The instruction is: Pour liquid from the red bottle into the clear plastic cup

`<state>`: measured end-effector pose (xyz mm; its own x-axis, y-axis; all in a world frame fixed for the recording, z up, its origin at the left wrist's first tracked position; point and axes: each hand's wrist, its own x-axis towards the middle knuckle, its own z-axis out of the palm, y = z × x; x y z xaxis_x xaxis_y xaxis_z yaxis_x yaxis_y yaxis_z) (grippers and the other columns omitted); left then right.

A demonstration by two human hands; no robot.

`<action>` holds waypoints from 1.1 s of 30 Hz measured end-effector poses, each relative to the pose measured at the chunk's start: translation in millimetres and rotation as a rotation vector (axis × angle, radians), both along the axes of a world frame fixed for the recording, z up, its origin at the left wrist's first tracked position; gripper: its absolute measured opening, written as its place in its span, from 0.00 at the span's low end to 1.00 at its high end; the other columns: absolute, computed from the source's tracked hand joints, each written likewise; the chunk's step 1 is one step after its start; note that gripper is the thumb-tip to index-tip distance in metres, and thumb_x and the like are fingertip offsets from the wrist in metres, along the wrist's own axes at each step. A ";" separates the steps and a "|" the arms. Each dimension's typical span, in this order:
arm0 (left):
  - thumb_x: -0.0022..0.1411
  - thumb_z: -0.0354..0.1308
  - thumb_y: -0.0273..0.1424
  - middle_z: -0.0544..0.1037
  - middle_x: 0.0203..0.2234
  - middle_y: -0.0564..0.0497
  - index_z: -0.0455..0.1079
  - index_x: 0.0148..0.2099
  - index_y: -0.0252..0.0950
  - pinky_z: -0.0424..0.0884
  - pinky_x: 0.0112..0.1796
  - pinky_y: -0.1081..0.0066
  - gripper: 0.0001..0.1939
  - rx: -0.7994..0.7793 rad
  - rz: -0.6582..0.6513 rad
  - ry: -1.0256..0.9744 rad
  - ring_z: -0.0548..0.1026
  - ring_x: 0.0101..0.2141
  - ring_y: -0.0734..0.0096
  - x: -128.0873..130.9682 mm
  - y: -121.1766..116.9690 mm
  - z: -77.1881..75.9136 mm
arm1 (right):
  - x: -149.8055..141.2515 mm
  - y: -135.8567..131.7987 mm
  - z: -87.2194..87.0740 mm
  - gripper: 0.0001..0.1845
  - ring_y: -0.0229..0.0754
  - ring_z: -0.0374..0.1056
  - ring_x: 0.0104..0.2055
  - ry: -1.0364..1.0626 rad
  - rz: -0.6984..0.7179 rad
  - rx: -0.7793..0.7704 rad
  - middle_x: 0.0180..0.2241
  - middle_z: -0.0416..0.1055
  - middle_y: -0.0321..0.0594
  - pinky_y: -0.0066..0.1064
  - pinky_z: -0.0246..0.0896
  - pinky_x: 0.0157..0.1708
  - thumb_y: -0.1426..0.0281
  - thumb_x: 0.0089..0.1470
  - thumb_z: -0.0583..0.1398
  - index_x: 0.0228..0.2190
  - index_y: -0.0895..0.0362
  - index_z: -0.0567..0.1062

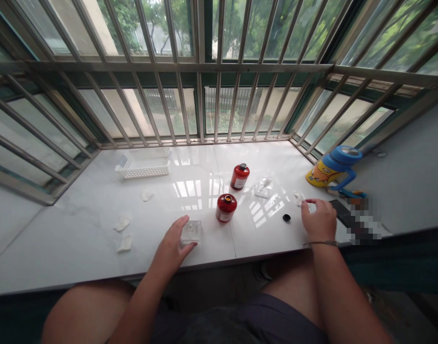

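Observation:
My left hand (pixel 174 243) curves around a small clear square container (pixel 191 231) near the counter's front edge, thumb on the near side and fingers on the far side. On the right, my right hand (pixel 320 219) pinches a crumpled white tissue (pixel 298 198) at the fingertips. A small black cap (pixel 286 218) lies just left of that hand. Between my hands stands an uncapped red bottle (pixel 226 208), its round mouth showing. Behind it is a second red bottle (pixel 240 177) with a black cap on. A clear square piece (pixel 264 187) rests to the right of the bottles.
A white plastic basket (pixel 143 164) sits at the back left of the white counter (pixel 97 191). Several crumpled tissues (pixel 125 243) lie on the left. A blue and yellow bottle (pixel 332 167) and a dark flat object (pixel 343 213) are at the right. Metal bars (pixel 179 67) border the back.

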<state>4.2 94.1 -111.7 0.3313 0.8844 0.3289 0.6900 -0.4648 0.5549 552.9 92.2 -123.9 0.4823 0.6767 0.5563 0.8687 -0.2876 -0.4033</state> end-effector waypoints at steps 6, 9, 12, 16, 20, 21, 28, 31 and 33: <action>0.66 0.69 0.32 0.72 0.68 0.42 0.58 0.74 0.46 0.70 0.68 0.45 0.38 -0.041 0.013 -0.030 0.72 0.68 0.48 4.7 -5.8 0.6 | -44.6 -14.7 8.5 0.15 0.58 0.72 0.52 -0.056 0.118 0.087 0.44 0.79 0.53 0.52 0.63 0.59 0.59 0.66 0.58 0.41 0.57 0.78; 0.66 0.69 0.33 0.72 0.68 0.43 0.59 0.74 0.47 0.69 0.69 0.45 0.38 -0.085 0.009 -0.050 0.72 0.68 0.48 6.3 -8.8 0.9 | -88.6 -25.6 18.9 0.10 0.54 0.74 0.51 -0.042 0.312 0.161 0.45 0.79 0.49 0.49 0.68 0.57 0.63 0.68 0.60 0.44 0.55 0.78; 0.66 0.69 0.34 0.71 0.68 0.43 0.59 0.74 0.48 0.70 0.68 0.46 0.38 -0.124 0.007 -0.076 0.72 0.68 0.49 9.4 -11.8 -0.8 | -145.5 -39.6 27.3 0.08 0.52 0.75 0.52 0.040 0.561 0.157 0.46 0.79 0.47 0.48 0.70 0.57 0.69 0.69 0.60 0.48 0.53 0.77; 0.67 0.67 0.33 0.70 0.69 0.43 0.58 0.74 0.48 0.69 0.69 0.44 0.38 -0.109 -0.015 -0.087 0.71 0.69 0.49 15.1 -16.3 -0.8 | -217.9 -56.5 26.9 0.17 0.52 0.74 0.57 0.212 0.832 0.041 0.52 0.78 0.47 0.49 0.73 0.58 0.73 0.68 0.60 0.56 0.51 0.76; 0.68 0.65 0.32 0.68 0.70 0.41 0.56 0.75 0.46 0.69 0.69 0.44 0.38 -0.100 -0.048 -0.093 0.69 0.70 0.48 17.1 -21.3 3.3 | -267.1 -61.7 12.6 0.33 0.55 0.71 0.65 0.311 0.994 -0.076 0.62 0.73 0.51 0.53 0.72 0.64 0.70 0.65 0.64 0.69 0.50 0.66; 0.68 0.64 0.32 0.68 0.70 0.41 0.56 0.75 0.46 0.71 0.68 0.44 0.38 -0.117 -0.051 -0.099 0.69 0.69 0.48 17.0 -22.6 4.2 | -276.0 -61.3 7.9 0.37 0.56 0.70 0.66 0.324 1.009 -0.090 0.64 0.71 0.51 0.54 0.71 0.66 0.69 0.64 0.65 0.71 0.49 0.63; 0.65 0.68 0.32 0.70 0.64 0.43 0.62 0.71 0.48 0.83 0.55 0.52 0.35 -0.228 0.001 -0.215 0.74 0.63 0.51 24.3 -30.9 8.6 | -319.1 -55.8 -14.2 0.52 0.60 0.66 0.69 0.402 0.988 -0.107 0.67 0.67 0.55 0.59 0.67 0.68 0.71 0.58 0.69 0.75 0.51 0.53; 0.63 0.70 0.32 0.72 0.60 0.44 0.65 0.68 0.47 0.85 0.52 0.53 0.34 -0.229 0.048 -0.267 0.75 0.59 0.51 33.2 -33.5 11.8 | -329.4 -54.7 -16.6 0.52 0.62 0.66 0.68 0.440 0.929 -0.104 0.67 0.67 0.55 0.61 0.66 0.68 0.74 0.55 0.67 0.75 0.52 0.53; 0.60 0.72 0.31 0.73 0.57 0.44 0.67 0.66 0.46 0.86 0.50 0.53 0.34 -0.216 0.067 -0.279 0.76 0.57 0.51 38.9 -34.6 14.0 | -333.4 -53.9 -17.9 0.52 0.63 0.66 0.68 0.459 0.908 -0.101 0.67 0.67 0.55 0.63 0.65 0.68 0.76 0.54 0.65 0.75 0.52 0.54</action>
<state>43.1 59.6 -97.8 0.1937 0.9602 0.2014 0.5233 -0.2748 0.8066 219.5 38.3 -141.8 -0.0839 0.9265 0.3668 0.5436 0.3510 -0.7624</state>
